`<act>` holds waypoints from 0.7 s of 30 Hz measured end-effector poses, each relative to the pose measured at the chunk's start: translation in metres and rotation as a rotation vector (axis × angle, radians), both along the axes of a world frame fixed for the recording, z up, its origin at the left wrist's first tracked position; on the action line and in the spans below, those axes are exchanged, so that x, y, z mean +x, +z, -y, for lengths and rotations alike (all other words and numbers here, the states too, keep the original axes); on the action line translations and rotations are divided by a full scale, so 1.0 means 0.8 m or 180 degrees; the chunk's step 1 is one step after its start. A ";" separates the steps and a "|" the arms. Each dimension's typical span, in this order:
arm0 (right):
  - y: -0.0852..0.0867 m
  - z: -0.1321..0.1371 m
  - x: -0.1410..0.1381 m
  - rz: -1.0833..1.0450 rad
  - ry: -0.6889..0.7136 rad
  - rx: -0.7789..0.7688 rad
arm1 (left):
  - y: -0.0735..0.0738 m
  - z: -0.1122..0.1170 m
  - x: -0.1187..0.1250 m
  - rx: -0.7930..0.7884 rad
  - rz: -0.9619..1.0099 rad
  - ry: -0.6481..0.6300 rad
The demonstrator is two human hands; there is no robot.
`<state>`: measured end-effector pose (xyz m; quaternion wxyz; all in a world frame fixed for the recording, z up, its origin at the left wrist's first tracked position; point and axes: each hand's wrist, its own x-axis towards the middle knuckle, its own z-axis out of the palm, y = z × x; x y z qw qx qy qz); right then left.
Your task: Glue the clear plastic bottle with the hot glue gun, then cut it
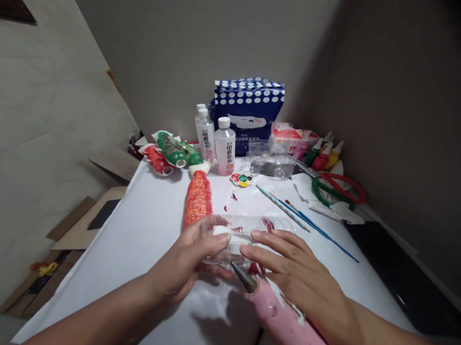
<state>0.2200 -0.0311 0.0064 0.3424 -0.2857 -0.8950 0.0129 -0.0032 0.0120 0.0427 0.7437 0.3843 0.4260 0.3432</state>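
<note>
My left hand (188, 259) grips the near end of a clear plastic bottle (252, 230) lying on its side on the white table (141, 234), with white and red paint on it. My right hand (293, 272) rests beside the bottle, fingers stretched toward it, while a pink tube with a dark metal nozzle (274, 306) lies under its palm, the tip pointing at the bottle. Just beyond stands a bottle covered in orange-red paint (197, 200).
At the back are two white-capped drink bottles (225, 152), painted red and green fish-shaped bottles (171, 152), a blue dotted pack (250, 109), clear cups (278, 165), a small palette (241, 179), paint tubes (324, 154), scissors (337, 187) and thin brushes (294, 215). Cardboard lies on the floor at left.
</note>
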 end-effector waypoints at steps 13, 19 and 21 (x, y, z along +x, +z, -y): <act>-0.010 -0.003 -0.006 -0.0152 0.0068 0.0229 | 0.004 0.001 0.001 -0.0128 0.0254 -0.0099; -0.004 -0.004 -0.003 0.0050 0.0400 0.0296 | 0.006 0.003 -0.001 -0.0224 0.0162 -0.0061; -0.002 -0.006 -0.002 0.0043 0.0472 0.0324 | 0.006 0.003 -0.001 -0.0255 0.0170 -0.0026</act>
